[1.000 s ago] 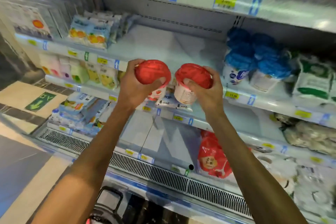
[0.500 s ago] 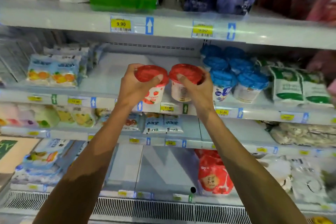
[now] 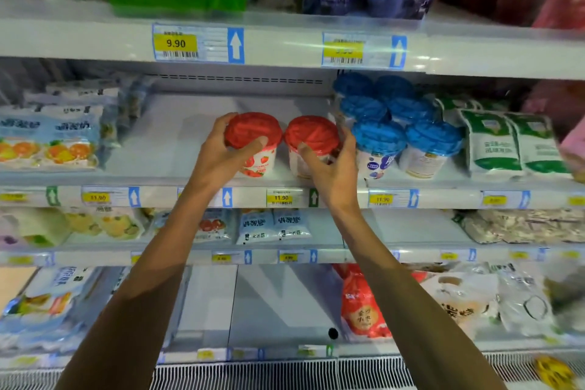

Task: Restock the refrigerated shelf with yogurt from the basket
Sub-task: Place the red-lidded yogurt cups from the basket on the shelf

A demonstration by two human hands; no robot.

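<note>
My forearms run up from the bottom edge toward the chiller, past the white vent grille [image 3: 285,374] and the lower shelves. At 5 o'clock on the bottom shelf stands a red pouch [image 3: 362,310]. Above it a row of white sachets [image 3: 273,226] sits just under my wrists.

My left hand [image 3: 221,157] is wrapped around a strawberry yogurt cup with a red lid [image 3: 253,133], thumb across the front rim, fingers over the far side. My right hand [image 3: 332,168] is clamped the same way on a second red-lidded yogurt cup [image 3: 311,134]. The two cups stand side by side, lids nearly touching, both upright over the front part of the middle shelf [image 3: 164,149]; whether their bases rest on it I cannot tell.

At 3 o'clock from my right hand, just beside it, stands a cluster of blue-lidded cups [image 3: 405,123], with green-and-white pouches [image 3: 512,142] beyond them. At 9 o'clock lie orange-printed packs [image 3: 47,142]. At 12 o'clock, a 9.90 price tag [image 3: 175,43] sits on the upper shelf's edge.
</note>
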